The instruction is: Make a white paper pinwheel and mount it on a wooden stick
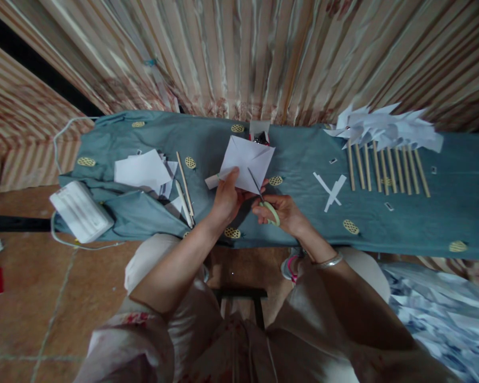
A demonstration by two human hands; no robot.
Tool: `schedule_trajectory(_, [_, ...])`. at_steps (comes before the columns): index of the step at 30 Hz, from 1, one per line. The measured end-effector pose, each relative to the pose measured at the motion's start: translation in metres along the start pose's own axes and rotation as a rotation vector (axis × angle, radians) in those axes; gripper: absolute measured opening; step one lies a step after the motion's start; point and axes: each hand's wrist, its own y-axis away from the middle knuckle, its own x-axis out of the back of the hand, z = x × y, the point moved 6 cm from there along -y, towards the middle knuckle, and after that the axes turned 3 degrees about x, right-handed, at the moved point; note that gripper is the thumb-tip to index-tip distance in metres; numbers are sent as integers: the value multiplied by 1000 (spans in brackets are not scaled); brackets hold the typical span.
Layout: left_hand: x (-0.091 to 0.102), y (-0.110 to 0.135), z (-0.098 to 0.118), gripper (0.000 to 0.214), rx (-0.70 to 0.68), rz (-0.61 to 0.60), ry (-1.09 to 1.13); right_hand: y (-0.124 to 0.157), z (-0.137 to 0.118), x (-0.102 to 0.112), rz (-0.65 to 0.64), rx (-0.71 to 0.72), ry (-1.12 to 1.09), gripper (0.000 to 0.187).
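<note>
Striped curtain (259,58) at twelve o'clock, blue-green cloth (301,159) below

Reading the clock from the white paper square (244,158), above the middle of the cloth and between both hands. At seven o'clock, left hand (226,197) closed on the white paper square, thumb on top, other fingers mostly hidden underneath. At five o'clock, right hand (283,211) curled around the pale-green handles of the scissors (261,196).

Key relation: scissors laid in over the five o'clock corner of the white paper square, right hand nearer to that corner, tip near the middle. Long axis of the scissors from five to eleven, pointing to eleven, roughly along one diagonal. Blades parted or together — cannot tell; likewise a second blade underneath. No long axis to the white paper square: corners toward eleven, two, five and eight, faint lines across the face, creases or slits unclear.

Around: small open box (265,127) just beyond, at one o'clock; folded white paper shapes (391,127) with pale sticks (376,165) between two and three; crossed paper strips (335,192) between three and four; loose paper sheets (141,169) at nine — all on the cloth.
</note>
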Motion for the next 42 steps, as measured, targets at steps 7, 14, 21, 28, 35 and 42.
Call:
schedule_trajectory(7, [0, 0, 1, 34, -11, -15, 28, 0, -2, -1, -2, 9, 21, 50])
schedule_trajectory(14, [0, 1, 1, 31, 14, 22, 0, 1, -3, -1, -5, -18, 23, 50])
schedule_trajectory(21, [3, -2, 13, 32, -47, 40, 6, 5, -1, 0, -61, -65, 21, 48])
schedule_trajectory(28, [12, -9, 25, 37, -52, 86, 53, 12, 0, 5, -174, -92, 61, 49])
schedule_trajectory(35, [16, -11, 29, 33, -82, 59, 59, 23, -12, 31, -203, -90, 140, 48])
schedule_trajectory(42, [15, -10, 15, 13, -69, 8, -71, 16, -27, 71, 215, 127, 39, 55])
